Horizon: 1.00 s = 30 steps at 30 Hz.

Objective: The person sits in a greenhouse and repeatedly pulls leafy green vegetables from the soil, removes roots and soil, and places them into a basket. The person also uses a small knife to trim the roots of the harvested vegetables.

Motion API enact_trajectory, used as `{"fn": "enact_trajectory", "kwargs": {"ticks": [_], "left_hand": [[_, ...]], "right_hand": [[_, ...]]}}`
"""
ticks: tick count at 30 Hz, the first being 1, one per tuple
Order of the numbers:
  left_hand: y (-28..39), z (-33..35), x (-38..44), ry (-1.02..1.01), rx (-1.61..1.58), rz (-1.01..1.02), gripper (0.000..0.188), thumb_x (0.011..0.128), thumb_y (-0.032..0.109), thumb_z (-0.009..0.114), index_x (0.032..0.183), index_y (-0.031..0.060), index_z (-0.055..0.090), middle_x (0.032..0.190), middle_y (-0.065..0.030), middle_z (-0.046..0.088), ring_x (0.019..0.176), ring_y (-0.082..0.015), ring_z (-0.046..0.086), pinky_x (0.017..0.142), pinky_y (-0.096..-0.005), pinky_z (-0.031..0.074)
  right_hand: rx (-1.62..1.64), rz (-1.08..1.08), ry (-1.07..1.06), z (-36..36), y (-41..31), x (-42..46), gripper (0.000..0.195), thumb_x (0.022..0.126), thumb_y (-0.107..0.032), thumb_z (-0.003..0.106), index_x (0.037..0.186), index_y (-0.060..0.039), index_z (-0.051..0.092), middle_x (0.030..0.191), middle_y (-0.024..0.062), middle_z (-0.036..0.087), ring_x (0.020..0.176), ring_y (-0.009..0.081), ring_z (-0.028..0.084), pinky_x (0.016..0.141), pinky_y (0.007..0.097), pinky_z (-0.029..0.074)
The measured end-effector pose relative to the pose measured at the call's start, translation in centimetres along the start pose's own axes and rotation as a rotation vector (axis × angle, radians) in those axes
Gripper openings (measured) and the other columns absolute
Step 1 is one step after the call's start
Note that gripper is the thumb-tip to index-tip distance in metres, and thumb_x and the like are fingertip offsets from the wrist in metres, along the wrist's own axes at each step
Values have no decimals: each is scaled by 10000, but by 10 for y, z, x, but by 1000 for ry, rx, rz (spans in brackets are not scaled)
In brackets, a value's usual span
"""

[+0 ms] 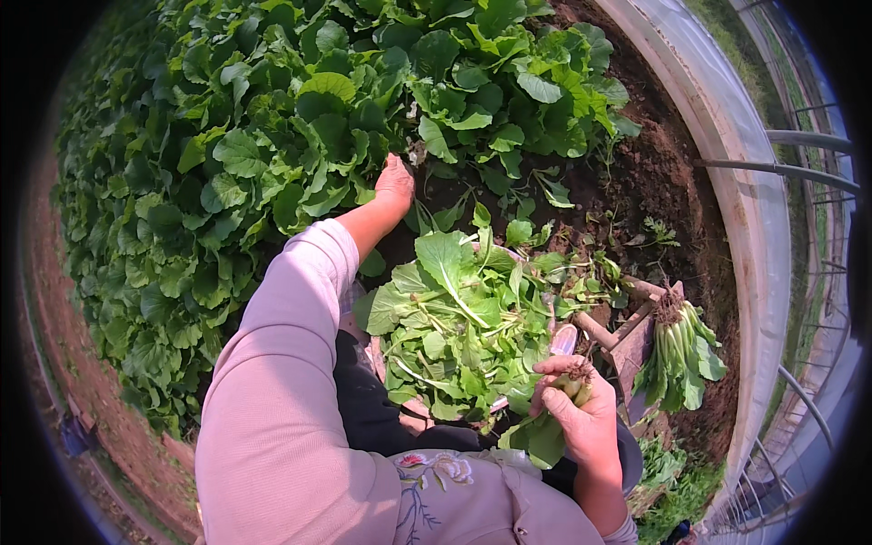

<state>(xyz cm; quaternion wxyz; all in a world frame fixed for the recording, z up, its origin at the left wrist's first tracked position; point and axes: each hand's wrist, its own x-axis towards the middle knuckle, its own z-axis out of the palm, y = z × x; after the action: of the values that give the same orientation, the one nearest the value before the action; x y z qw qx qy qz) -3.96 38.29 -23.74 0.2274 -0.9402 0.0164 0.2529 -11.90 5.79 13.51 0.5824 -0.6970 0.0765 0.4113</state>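
My left hand [395, 178] reaches to the base of the leafy green plants [327, 122] at the edge of the dense bed; its fingertips are partly hidden among the leaves, and whether they grip a stem cannot be told. Near my lap, my right hand [579, 409] holds a small bunch of leafy greens [545, 436], roots up and leaves hanging down. Between my knees a container heaped with loose leaves [449, 327] stands, mostly covered by them. To its right a bundle of greens [674, 354] with soil on its roots rests against a small wooden stool [623, 347].
A plastic film wall [742, 184] curves along the right side, with metal poles [804, 170] beyond it. Bare brown soil [661, 129] runs between it and the bed. More cut greens [671, 477] lie at the lower right.
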Motion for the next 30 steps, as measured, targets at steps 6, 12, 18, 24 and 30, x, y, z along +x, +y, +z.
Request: {"fn": "enact_trajectory", "kwargs": {"ticks": [6, 12, 18, 24, 30], "left_hand": [[-5, 28, 31, -18, 26, -25, 401, 966, 214, 413, 1275, 146, 659, 1275, -44, 646, 1243, -242, 524, 1075, -471, 209], [-4, 24, 41, -208, -596, -276, 322, 951, 158, 499, 1206, 85, 681, 1156, -67, 696, 1088, -243, 646, 953, -395, 447], [-24, -14, 9, -240, -143, 40, 269, 937, 224, 547, 1118, 196, 745, 1164, -8, 711, 1102, -211, 658, 923, -418, 464], [-25, -58, -10, -231, -297, 28, 255, 863, 222, 607, 1065, 150, 745, 1104, -75, 719, 1024, -277, 686, 839, -452, 518], [-36, -168, -44, -27, -789, 153, 298, 812, 244, 627, 1009, 27, 684, 1039, -200, 684, 968, -387, 657, 822, -475, 537]], "right_hand": [[-25, 15, -10, 1, 4, 4, 264, 911, -86, 673, 1128, 40, 590, 859, 40, 593, 721, 137, 587, 658, 266, 488], [-98, 23, -50, -4, 3, 4, 240, 917, -33, 634, 1141, 39, 585, 880, 51, 602, 743, 127, 591, 691, 254, 482], [-187, -4, -78, -7, 4, 2, 252, 919, -29, 630, 1155, 44, 581, 899, 46, 594, 771, 112, 588, 702, 250, 481], [-172, 19, -52, -9, 3, -8, 282, 845, -6, 660, 1125, -2, 632, 906, 65, 671, 834, 109, 613, 769, 268, 506], [-211, -47, -93, -10, 1, -24, 301, 845, -27, 669, 1141, 0, 623, 957, 78, 669, 881, 128, 626, 817, 278, 501]]}}
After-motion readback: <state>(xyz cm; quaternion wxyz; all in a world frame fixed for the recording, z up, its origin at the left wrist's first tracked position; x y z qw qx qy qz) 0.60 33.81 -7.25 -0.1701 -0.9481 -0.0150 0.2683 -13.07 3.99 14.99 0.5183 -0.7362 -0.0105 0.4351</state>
